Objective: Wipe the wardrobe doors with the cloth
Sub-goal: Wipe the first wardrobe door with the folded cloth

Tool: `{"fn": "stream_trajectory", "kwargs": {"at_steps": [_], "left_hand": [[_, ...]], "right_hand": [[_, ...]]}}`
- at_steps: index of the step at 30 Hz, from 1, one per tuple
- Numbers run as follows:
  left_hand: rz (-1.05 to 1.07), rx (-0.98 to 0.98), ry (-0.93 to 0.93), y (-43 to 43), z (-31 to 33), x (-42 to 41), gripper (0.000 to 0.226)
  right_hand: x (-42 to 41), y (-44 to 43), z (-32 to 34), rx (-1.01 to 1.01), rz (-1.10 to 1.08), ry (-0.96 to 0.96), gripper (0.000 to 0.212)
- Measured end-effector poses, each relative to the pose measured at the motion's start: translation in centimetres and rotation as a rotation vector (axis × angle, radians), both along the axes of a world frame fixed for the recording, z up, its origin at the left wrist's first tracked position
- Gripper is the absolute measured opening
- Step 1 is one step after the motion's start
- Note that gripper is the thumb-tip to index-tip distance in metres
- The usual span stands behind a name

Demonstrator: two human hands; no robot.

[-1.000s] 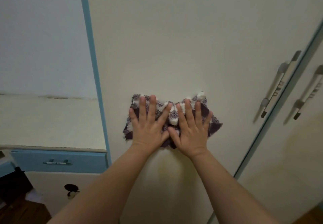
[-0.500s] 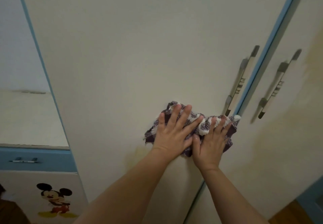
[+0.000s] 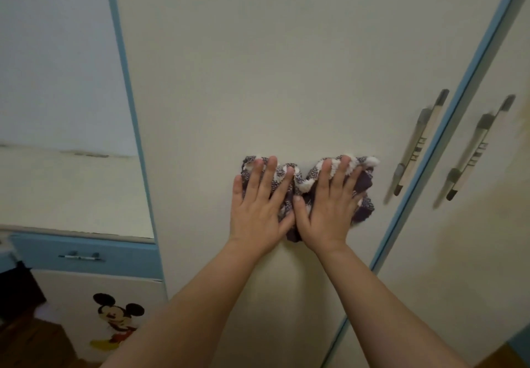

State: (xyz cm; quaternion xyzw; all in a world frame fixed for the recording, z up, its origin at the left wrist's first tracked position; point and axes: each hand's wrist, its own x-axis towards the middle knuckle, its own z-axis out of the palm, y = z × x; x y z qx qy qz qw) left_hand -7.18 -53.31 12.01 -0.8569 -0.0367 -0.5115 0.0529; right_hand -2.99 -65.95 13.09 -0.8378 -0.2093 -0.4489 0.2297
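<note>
Both hands press flat, fingers spread, on a purple and white cloth against the cream wardrobe door. The left hand and right hand lie side by side, thumbs touching; neither grip closes on the cloth. Two door handles stand just right of it, on either side of a blue strip

Child's bedroom: cream wardrobe doors, cartoon-mouse cabinet.

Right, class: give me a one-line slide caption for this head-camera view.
Left hand and right hand press a purple-and-white cloth flat against a cream wardrobe door, beside its handle.
</note>
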Motion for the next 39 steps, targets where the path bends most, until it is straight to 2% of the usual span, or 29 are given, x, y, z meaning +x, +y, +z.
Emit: {"fn": "stream_trajectory", "kwargs": {"at_steps": [3,7,11,15,19,24,27,29,33,39], "left_hand": [[-0.022,0.024,0.064,2.3,0.4,-2.0,0.070],[-0.096,0.053,0.102,5.7,1.2,-4.4,0.075],[-0.148,0.115,0.137,8.2,0.4,-5.8,0.086],[-0.209,0.109,0.086,11.2,-1.9,-7.6,0.082],[-0.154,-0.127,0.063,13.9,-3.4,-8.5,0.073],[-0.266,-0.545,0.054,15.2,-4.7,-8.3,0.068],[-0.366,-0.770,-0.060,14.9,-7.1,-8.1,0.059],[-0.342,-0.864,-0.147,15.0,-8.6,-7.8,0.060],[-0.199,-0.821,-0.258,15.5,-10.7,-6.6,0.070],[-0.390,-0.814,-0.508,15.3,-14.2,-4.9,0.066]], "right_hand": [[-1.5,2.4,-0.3,0.097,0.052,0.098,0.080],[-3.3,5.4,-1.2,0.158,0.093,0.188,0.095],[-3.8,7.8,-1.8,0.131,0.029,0.167,0.102],[-3.8,10.3,-2.7,0.042,-0.060,0.079,0.103],[-3.5,13.0,-3.8,-0.058,-0.084,-0.080,0.101],[-3.9,16.7,-5.8,-0.193,0.041,-0.291,0.077],[-4.3,18.6,-7.6,-0.277,0.127,-0.376,0.064],[-4.6,19.7,-9.0,-0.320,0.182,-0.415,0.061],[-5.1,21.3,-12.7,-0.317,0.246,-0.468,0.063],[-4.0,21.9,-15.0,-0.233,0.213,-0.577,0.052]]}}
